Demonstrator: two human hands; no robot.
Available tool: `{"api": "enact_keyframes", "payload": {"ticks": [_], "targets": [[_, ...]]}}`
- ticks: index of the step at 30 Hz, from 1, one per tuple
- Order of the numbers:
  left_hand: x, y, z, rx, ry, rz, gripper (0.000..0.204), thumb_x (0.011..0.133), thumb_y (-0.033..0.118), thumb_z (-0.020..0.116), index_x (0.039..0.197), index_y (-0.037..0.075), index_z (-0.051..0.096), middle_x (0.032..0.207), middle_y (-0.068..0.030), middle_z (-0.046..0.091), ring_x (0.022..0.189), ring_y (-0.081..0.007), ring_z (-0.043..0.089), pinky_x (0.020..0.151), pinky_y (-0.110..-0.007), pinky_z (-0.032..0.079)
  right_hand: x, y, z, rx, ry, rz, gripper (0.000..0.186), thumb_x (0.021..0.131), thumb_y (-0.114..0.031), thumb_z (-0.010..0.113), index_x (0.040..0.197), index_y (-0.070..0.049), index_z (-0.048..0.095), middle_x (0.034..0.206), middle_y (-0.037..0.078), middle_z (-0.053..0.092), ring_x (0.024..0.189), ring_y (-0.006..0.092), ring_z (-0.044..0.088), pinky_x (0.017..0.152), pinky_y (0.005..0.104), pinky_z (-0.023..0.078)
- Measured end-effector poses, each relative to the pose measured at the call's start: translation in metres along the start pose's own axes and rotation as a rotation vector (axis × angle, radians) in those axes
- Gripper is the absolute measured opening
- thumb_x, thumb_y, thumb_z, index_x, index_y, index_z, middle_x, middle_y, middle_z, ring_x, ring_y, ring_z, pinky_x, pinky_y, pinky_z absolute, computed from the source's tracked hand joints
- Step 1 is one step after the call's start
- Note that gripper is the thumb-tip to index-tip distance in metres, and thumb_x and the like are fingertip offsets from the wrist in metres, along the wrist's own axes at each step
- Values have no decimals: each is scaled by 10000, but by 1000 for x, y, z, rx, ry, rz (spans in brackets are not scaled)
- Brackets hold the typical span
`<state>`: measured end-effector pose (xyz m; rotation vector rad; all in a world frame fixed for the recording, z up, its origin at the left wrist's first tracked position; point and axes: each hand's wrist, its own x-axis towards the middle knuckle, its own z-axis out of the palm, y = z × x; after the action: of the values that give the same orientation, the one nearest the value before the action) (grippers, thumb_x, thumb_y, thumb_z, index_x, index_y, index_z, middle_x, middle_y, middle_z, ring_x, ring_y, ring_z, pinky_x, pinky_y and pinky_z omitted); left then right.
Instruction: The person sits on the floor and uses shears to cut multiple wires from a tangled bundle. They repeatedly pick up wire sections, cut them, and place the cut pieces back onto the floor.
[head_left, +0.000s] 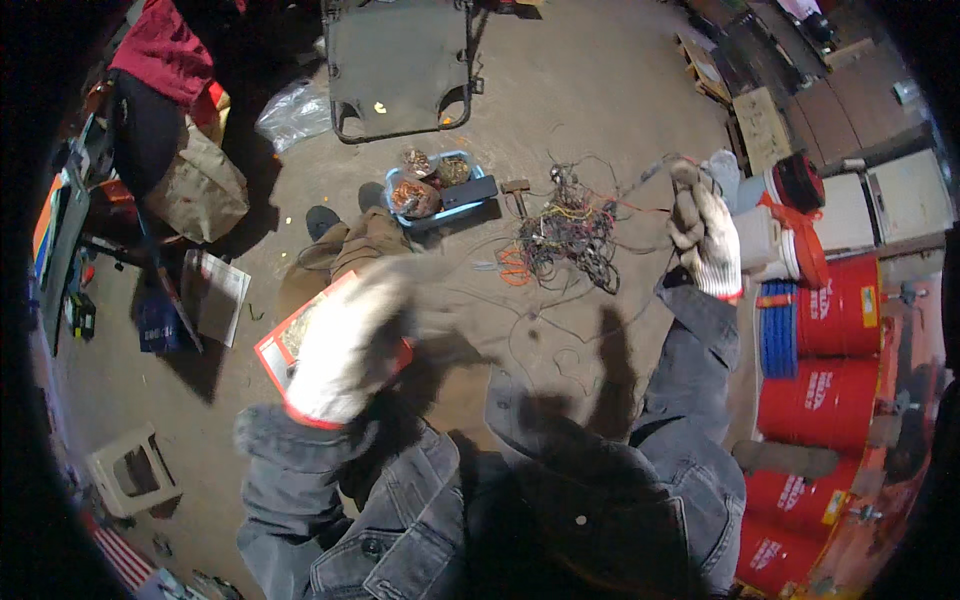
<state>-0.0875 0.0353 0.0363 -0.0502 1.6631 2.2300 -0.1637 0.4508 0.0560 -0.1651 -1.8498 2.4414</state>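
My right hand [703, 222], in a white knitted glove with a grey palm, is raised at the right. Its fingers are curled round thin wires [640, 190] that lead back to a pile on the floor. That pile is a tangle of black wires [575, 235] with some yellow and red strands. My left hand [350, 340], gloved the same way, is smeared by motion, so its fingers cannot be read. It is over a flat red-edged box [275, 350] near my leg. A hammer [516, 196] and orange-handled pliers [514, 268] lie beside the tangle.
A blue tray [470, 211] holds bags of copper-coloured scraps and a dark block. Beyond it stands a folding cot [400, 70]. Red drums [815, 400] line the right side, near white buckets. A plastic bag [297, 112], a cardboard sheet [215, 295] and a beige frame [133, 472] are leftward.
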Motion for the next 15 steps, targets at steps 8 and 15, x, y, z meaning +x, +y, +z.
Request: {"api": "enact_keyframes", "payload": {"ticks": [8,15], "targets": [[30,-42,77,-864,-212,-428,226,925,348,641,1052,161,643,922,66,661,739,-27,573,557,-150,428,-57,6,34,-68,-332,37,429,906,-290,616,1123,74,554,705,67,583,475,73,407,445,229,287],[35,-52,87,-955,-252,-280,202,958,228,600,1112,98,618,1034,9,648,919,-85,603,783,-218,500,-80,19,33,-349,-555,315,304,869,-93,618,1156,7,620,984,55,671,788,103,570,697,263,456]]}}
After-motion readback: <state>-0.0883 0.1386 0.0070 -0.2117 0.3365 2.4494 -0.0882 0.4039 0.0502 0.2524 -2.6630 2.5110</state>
